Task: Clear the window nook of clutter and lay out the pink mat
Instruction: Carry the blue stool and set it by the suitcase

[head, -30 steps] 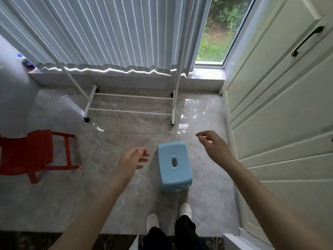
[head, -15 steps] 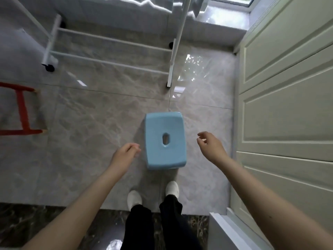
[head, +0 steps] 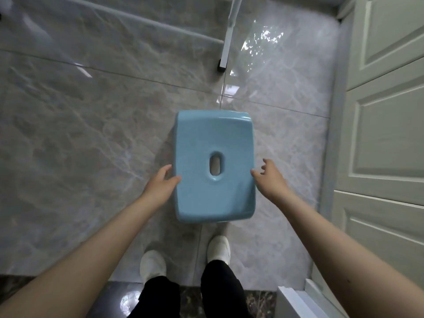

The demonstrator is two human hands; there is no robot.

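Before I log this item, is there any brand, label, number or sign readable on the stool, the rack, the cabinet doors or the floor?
None: no readable text in the head view.
Blue stool: plain top, only an oval handle hole.
White rack leg: unmarked.
Cabinet doors: plain panels.
Tiled floor: only marbling and glare.

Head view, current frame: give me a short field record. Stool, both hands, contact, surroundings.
stool: light blue plastic stool, upright on grey tiled floor, oval hole in the seat
left hand: left hand at the stool's left edge, thumb on the seat, fingers relaxed
right hand: right hand at the stool's right edge, fingers spread, contact unclear
grip: no closed grip visible yet
feet: white shoes just behind the stool
surroundings: white rack leg beyond the stool, panelled doors to the right
pink mat: not in view
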